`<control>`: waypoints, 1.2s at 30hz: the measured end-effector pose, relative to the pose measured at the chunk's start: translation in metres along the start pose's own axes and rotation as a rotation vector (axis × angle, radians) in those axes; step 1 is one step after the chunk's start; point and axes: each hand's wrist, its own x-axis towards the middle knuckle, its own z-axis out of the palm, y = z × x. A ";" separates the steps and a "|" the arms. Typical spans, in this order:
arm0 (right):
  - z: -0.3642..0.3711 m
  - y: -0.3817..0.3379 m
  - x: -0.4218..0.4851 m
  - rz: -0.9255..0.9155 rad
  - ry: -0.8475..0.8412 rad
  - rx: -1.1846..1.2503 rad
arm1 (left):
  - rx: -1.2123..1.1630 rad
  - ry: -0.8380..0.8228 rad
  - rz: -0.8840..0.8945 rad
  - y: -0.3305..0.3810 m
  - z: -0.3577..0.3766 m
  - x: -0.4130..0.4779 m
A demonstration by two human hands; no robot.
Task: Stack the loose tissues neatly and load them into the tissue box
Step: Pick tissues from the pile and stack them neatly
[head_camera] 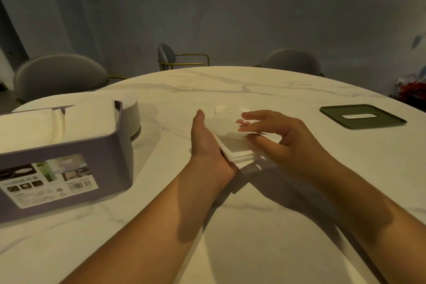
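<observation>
A stack of white tissues [232, 138] is held just above the marble table's middle. My left hand [205, 145] lies flat and straight against the stack's left edge. My right hand [272, 136] pinches the stack's right side, fingers on top and thumb beneath. The purple tissue box [92, 159] stands open at the left with white tissues [57, 122] inside it. Its dark green lid [362, 116], with a slot in the middle, lies flat at the right.
A white round object [133, 117] stands behind the box. The marble table [230, 226] has a curved far edge with three grey chairs [57, 74] behind it. Red items [410, 92] sit past the right edge.
</observation>
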 end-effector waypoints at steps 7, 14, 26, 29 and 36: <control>-0.009 -0.004 -0.001 0.081 0.201 0.107 | -0.145 0.062 0.076 0.006 -0.009 0.006; -0.027 0.031 0.004 0.655 0.224 -0.212 | -0.232 0.200 0.109 0.021 -0.020 0.011; -0.017 0.030 0.003 0.607 -0.048 -0.339 | -0.192 0.194 0.106 0.019 -0.022 0.014; -0.018 0.032 0.005 0.618 0.142 -0.156 | -0.194 0.197 0.095 0.019 -0.023 0.016; -0.031 0.033 0.006 0.753 0.485 0.559 | -0.151 0.134 0.051 0.010 -0.014 0.012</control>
